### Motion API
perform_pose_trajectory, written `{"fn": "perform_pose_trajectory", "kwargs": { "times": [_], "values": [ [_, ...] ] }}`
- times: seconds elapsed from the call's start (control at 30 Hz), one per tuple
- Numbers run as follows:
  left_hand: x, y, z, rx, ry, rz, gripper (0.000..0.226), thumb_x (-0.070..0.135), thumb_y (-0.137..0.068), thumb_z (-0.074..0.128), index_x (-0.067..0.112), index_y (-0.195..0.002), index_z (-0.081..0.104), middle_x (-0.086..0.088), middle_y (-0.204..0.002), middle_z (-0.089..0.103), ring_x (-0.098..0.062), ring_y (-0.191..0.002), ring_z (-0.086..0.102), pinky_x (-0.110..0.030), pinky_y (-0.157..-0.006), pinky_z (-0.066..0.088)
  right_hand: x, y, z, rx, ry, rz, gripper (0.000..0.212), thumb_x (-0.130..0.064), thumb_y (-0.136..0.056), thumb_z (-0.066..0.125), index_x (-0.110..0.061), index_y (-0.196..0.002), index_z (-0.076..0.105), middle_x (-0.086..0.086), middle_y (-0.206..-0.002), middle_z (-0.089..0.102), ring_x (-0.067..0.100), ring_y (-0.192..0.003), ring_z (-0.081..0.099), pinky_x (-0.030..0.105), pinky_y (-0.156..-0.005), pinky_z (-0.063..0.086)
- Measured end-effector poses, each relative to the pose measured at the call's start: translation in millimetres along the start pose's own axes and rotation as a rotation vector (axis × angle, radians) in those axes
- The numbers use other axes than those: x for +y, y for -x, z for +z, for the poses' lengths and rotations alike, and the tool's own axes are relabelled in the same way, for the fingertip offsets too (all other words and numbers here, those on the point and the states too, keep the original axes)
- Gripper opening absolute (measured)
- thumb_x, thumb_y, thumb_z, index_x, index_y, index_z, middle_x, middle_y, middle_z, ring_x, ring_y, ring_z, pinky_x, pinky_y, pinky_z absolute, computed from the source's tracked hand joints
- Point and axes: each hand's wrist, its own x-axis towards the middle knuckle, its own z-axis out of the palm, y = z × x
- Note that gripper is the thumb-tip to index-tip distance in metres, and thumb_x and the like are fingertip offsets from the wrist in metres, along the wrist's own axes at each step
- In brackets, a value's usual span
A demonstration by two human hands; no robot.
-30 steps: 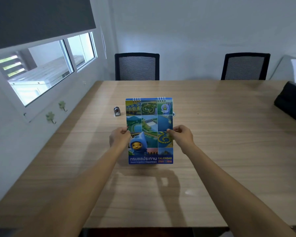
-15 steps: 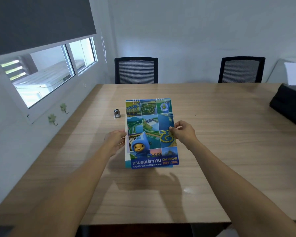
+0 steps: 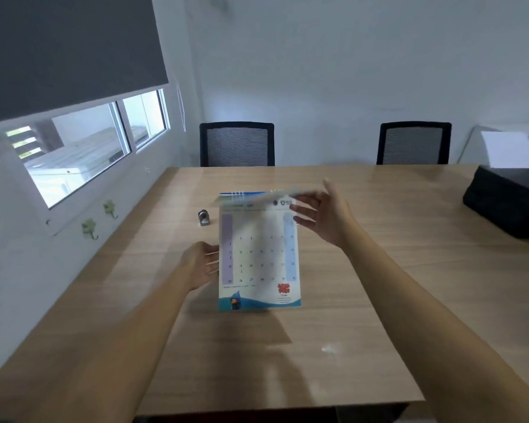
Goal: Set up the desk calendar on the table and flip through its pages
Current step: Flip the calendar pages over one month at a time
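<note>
Flipped up since half a second ago, the picture cover now lies edge-on at the top of the calendar (image 3: 258, 254), leaving a month grid facing the person. It stands upright on the counter (image 3: 379, 270), near its middle. Right hand (image 3: 324, 221) is spread open at the upper right corner, fingertips at the blurred raised page; whether it pinches the page I cannot tell. Left hand (image 3: 200, 265) is open, fingers against the calendar's left edge. A small metal object (image 3: 203, 217) sits just beyond
</note>
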Motion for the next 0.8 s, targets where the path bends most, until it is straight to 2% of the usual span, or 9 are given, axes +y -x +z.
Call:
{"fn": "perform_pose_trajectory", "kwargs": {
  "times": [0.07, 0.13, 0.2, 0.3, 0.37, 0.47, 0.6, 0.7, 0.8],
  "values": [
    [1.0, -0.7, 0.2, 0.004, -0.036, -0.013, 0.023, 0.011, -0.092, 0.039, 0.004, -0.095, 0.060, -0.011, -0.094, 0.064, -0.027, -0.087, 0.061, -0.040, -0.089, 0.048, -7.3, -8.4, 8.3, -0.003, 0.045, -0.039, 0.054, -0.047, -0.098, 0.016, -0.021, -0.113, 0.061, -0.003, -0.128, 0.060, 0.023, -0.116, 0.052, 0.038, -0.092, 0.041],
    [2.5, 1.9, -1.3, 0.000, -0.047, -0.019, 0.024, 0.012, -0.092, 0.040, 0.005, -0.099, 0.061, -0.011, -0.097, 0.066, -0.026, -0.088, 0.062, -0.039, -0.086, 0.050, -11.2, -15.5, 20.7, 0.018, 0.181, -0.093, 0.053, -0.044, -0.099, 0.017, -0.022, -0.138, 0.046, -0.008, -0.148, 0.043, 0.021, -0.134, 0.037, 0.040, -0.102, 0.032],
    [3.8, 4.0, -2.0, -0.019, -0.057, -0.017, 0.024, 0.013, -0.091, 0.040, 0.006, -0.101, 0.061, -0.010, -0.099, 0.065, -0.025, -0.087, 0.062, -0.037, -0.080, 0.051, -11.0, -23.8, 29.3, 0.025, 0.427, -0.128, 0.055, -0.046, -0.097, 0.023, -0.023, -0.147, 0.032, -0.007, -0.156, 0.031, 0.020, -0.143, 0.026, 0.043, -0.111, 0.025],
    [3.9, 5.4, -0.2, -0.007, -0.062, -0.029, 0.022, 0.012, -0.091, 0.041, 0.006, -0.096, 0.062, -0.010, -0.098, 0.065, -0.025, -0.087, 0.062, -0.037, -0.080, 0.050, -3.5, -34.1, 39.5, -0.009, 0.847, -0.141, 0.057, -0.046, -0.100, 0.013, -0.022, -0.151, 0.019, 0.000, -0.158, 0.025, 0.024, -0.146, 0.021, 0.046, -0.121, 0.013],
    [3.0, 5.1, 1.5, 0.013, -0.060, -0.026, 0.022, 0.012, -0.091, 0.042, 0.006, -0.096, 0.062, -0.012, -0.101, 0.066, -0.026, -0.089, 0.062, -0.038, -0.080, 0.051, 6.9, -47.7, 36.8, -0.008, 1.098, -0.123, 0.057, -0.044, -0.098, 0.006, -0.025, -0.152, 0.015, 0.000, -0.158, 0.023, 0.027, -0.148, 0.012, 0.051, -0.122, 0.002],
    [2.7, 3.3, 1.0, 0.015, -0.073, -0.023, 0.025, 0.013, -0.091, 0.042, 0.006, -0.102, 0.063, -0.013, -0.110, 0.066, -0.026, -0.093, 0.063, -0.037, -0.077, 0.050, 15.5, -60.5, 32.1, 0.031, 1.366, -0.028, 0.054, -0.034, -0.096, 0.011, -0.033, -0.150, 0.008, -0.011, -0.162, 0.004, 0.031, -0.149, -0.007, 0.060, -0.117, -0.004],
    [2.9, 1.6, 2.0, 0.021, -0.082, -0.017, 0.026, 0.014, -0.093, 0.041, 0.006, -0.107, 0.061, -0.014, -0.116, 0.064, -0.027, -0.097, 0.062, -0.040, -0.086, 0.047, 16.6, -62.5, 33.5, 0.070, 1.397, 0.011, 0.056, -0.030, -0.097, 0.014, -0.030, -0.152, 0.005, -0.010, -0.162, 0.004, 0.033, -0.148, -0.011, 0.061, -0.116, -0.007],
    [2.4, -0.8, 1.0, 0.024, -0.098, -0.013, 0.029, 0.013, -0.092, 0.042, 0.005, -0.114, 0.060, -0.014, -0.119, 0.063, -0.026, -0.096, 0.062, -0.041, -0.086, 0.047, 19.1, -65.0, 30.9, 0.103, 1.376, 0.004, 0.059, -0.032, -0.098, 0.021, -0.026, -0.152, 0.000, -0.007, -0.162, -0.001, 0.031, -0.148, -0.007, 0.060, -0.116, -0.003],
    [1.7, -5.7, 0.3, 0.027, -0.109, -0.020, 0.033, 0.014, -0.091, 0.043, 0.004, -0.118, 0.060, -0.015, -0.122, 0.064, -0.026, -0.095, 0.064, -0.041, -0.085, 0.049, 33.5, -58.2, 20.1, 0.283, 1.121, -0.057, 0.065, -0.028, -0.097, 0.032, -0.020, -0.153, -0.001, 0.001, -0.163, -0.004, 0.028, -0.149, 0.002, 0.053, -0.120, 0.008]
  ]
}}
